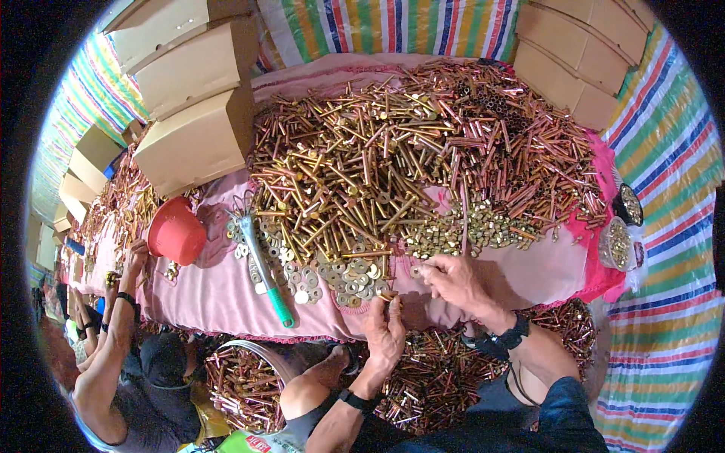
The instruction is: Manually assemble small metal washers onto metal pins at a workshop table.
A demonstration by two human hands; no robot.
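While our left hand [385, 332] pinches a small bolt [387, 296] at the surface [226, 294] edge, our right hand [453, 283], fingers curled, picks at nuts [461, 238]; a nudge could spill washers [343, 275] off.

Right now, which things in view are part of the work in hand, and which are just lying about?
In use:
left hand holding a bolt
right hand at the nuts
washers
bolt pile

Lying about:
red bucket
green-handled tool
cardboard boxes
two small jars
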